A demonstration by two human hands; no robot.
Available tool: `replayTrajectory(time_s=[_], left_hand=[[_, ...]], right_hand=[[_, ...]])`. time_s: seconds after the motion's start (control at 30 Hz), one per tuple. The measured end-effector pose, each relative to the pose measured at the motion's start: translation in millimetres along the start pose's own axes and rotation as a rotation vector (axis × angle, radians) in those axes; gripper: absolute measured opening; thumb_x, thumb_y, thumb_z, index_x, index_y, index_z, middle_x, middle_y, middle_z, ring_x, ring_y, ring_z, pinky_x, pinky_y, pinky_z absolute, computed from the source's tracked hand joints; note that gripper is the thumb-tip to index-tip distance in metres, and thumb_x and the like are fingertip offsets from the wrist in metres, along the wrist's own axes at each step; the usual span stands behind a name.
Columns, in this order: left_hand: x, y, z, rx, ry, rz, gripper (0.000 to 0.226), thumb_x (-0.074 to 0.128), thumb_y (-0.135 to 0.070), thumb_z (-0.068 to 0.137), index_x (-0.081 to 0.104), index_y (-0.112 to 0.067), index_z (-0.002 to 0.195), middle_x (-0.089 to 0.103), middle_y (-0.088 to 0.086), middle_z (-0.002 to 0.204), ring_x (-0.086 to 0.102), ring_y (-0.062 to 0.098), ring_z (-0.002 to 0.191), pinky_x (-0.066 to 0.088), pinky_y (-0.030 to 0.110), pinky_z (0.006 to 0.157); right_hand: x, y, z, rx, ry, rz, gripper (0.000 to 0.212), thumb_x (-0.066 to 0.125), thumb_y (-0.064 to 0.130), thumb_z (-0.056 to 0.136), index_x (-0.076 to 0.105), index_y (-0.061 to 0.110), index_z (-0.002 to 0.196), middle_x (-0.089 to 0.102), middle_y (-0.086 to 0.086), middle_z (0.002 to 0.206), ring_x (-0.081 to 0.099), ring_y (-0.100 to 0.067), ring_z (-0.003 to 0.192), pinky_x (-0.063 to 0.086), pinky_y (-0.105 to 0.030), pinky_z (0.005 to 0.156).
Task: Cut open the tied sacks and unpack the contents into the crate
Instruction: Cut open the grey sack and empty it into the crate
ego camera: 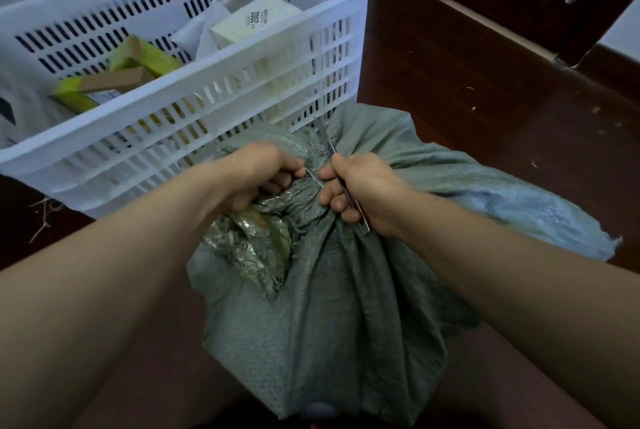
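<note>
While the tied sack [339,307] is standing directly below both hands, the task is sitting at the cutting step: the neck is still bound and nothing from this sack is being lifted out yet.

The left hand [263,176] is gripping the gathered neck, its fingers curled tight around the bunched weave, with thumb and forefinger pinching the pale tie [313,181]. The right hand [363,193] is clamping a slim cutter [331,147]; the fingers are wrapped around the handle, and the blade end is projecting beyond the knuckles, pointing away from the person. The tie is running between the two sets of fingertips, touching both. Whether the edge is meeting the tie cannot be told.

Just under the left fingers, a ragged tear in the sack is exposing a foil packet [249,248]. Beyond the fingertips, the white crate [114,183] is standing close against the far side of the sack, already holding a green box [145,54] and a white box [249,23].

In judgement, the next move is calling for:
- tension on the tie from the left fingers;
- the blade being brought back under the tie, with the stroke directed away from the left fingertips;
- a shallow cut, since the packet is lying just beneath the weave.
</note>
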State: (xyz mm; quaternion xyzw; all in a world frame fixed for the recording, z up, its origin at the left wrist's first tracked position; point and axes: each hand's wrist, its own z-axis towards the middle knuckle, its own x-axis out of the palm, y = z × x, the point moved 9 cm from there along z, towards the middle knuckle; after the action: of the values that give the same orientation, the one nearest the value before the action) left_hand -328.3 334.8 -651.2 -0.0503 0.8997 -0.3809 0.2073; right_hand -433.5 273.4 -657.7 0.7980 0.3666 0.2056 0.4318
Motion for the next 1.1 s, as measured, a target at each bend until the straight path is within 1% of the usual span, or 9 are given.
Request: replayTrajectory(time_s=[0.13,0.2,0.37,0.53,0.67,0.77,0.87,1.03,1.1], left_hand=[[9.2,0.4,2.3,-0.007,-0.03,0.082,0.036,0.052,-0.026,0.089,0.047,-0.02,0.054,0.028,-0.008,0.035,0.024,0.01,0.029,0.028,0.014,0.041],[9.4,-2.5,5.7,0.038,-0.05,0.08,0.034,0.056,-0.025,0.087,0.046,-0.019,0.054,0.029,-0.007,0.036,0.023,0.01,0.031,0.021,0.014,0.038],[-0.3,-3.1,14.8,0.089,-0.112,-0.413,0.031,0.04,-0.009,0.088,0.037,-0.016,0.059,0.031,-0.007,0.039,0.018,0.006,0.028,0.014,0.011,0.031],[-1.4,-9.1,16.1,0.147,-0.2,-0.652,0.032,0.039,-0.008,0.086,0.035,-0.021,0.057,0.032,-0.01,0.039,0.018,0.005,0.029,0.014,0.013,0.03],[-2.5,-12.8,14.8,0.178,-0.233,-0.745,0.032,0.039,-0.007,0.085,0.034,-0.022,0.057,0.031,-0.01,0.038,0.017,0.005,0.029,0.014,0.012,0.031],[-1.4,-16.4,14.5,0.194,-0.25,-0.774,0.032,0.039,-0.007,0.084,0.034,-0.021,0.056,0.031,-0.01,0.038,0.017,0.005,0.029,0.014,0.012,0.031],[-0.9,-19.4,15.2,0.2,-0.264,-0.79,0.031,0.04,-0.006,0.083,0.034,-0.021,0.056,0.031,-0.01,0.038,0.017,0.005,0.029,0.014,0.012,0.031],[-0.8,-21.1,16.4,0.199,-0.279,-0.805,0.031,0.04,-0.007,0.083,0.035,-0.021,0.055,0.032,-0.009,0.04,0.018,0.005,0.029,0.015,0.012,0.03],[-0.2,-21.7,16.5,0.201,-0.287,-0.812,0.031,0.041,-0.007,0.083,0.035,-0.021,0.055,0.032,-0.009,0.04,0.018,0.005,0.029,0.015,0.012,0.031]], right_hand=[[-3.0,-2.6,0.2,-0.029,-0.047,-0.098,0.032,0.028,0.023,0.103,0.044,0.012,0.078,0.054,-0.011,0.059,0.039,-0.016,0.042,0.024,-0.017,0.032],[-4.8,-3.2,-0.4,-0.062,-0.074,-0.172,0.033,0.029,0.023,0.102,0.045,0.013,0.075,0.054,-0.009,0.057,0.04,-0.017,0.042,0.027,-0.019,0.033],[-2.0,-4.1,-7.7,-0.177,-0.13,-0.29,0.035,0.032,0.024,0.101,0.05,0.017,0.072,0.052,-0.001,0.052,0.039,-0.007,0.033,0.028,-0.017,0.034],[-0.4,4.0,-17.0,-0.258,-0.167,-0.45,0.031,0.03,0.031,0.101,0.049,0.02,0.08,0.058,0.001,0.048,0.047,-0.01,0.033,0.034,-0.022,0.036],[-5.5,25.6,-30.2,-0.365,-0.253,-0.846,0.038,0.028,0.037,0.1,0.055,0.015,0.086,0.068,-0.005,0.069,0.061,-0.023,0.057,0.053,-0.04,0.06],[-7.3,34.9,-35.9,-0.393,-0.32,-1.021,0.036,0.029,0.038,0.1,0.051,0.014,0.084,0.061,-0.003,0.075,0.058,-0.024,0.069,0.047,-0.034,0.063],[-5.6,39.6,-40.0,-0.442,-0.377,-1.145,0.03,0.029,0.037,0.101,0.043,0.018,0.082,0.044,0.005,0.067,0.049,-0.021,0.068,0.034,-0.031,0.057],[-6.7,42.8,-41.6,-0.459,-0.432,-1.288,0.022,0.035,0.031,0.101,0.039,0.018,0.083,0.032,0.006,0.063,0.044,-0.021,0.066,0.034,-0.031,0.054],[-6.6,45.5,-42.2,-0.455,-0.451,-1.334,0.021,0.04,0.023,0.099,0.037,0.018,0.079,0.03,0.006,0.061,0.042,-0.021,0.063,0.027,-0.028,0.046]])
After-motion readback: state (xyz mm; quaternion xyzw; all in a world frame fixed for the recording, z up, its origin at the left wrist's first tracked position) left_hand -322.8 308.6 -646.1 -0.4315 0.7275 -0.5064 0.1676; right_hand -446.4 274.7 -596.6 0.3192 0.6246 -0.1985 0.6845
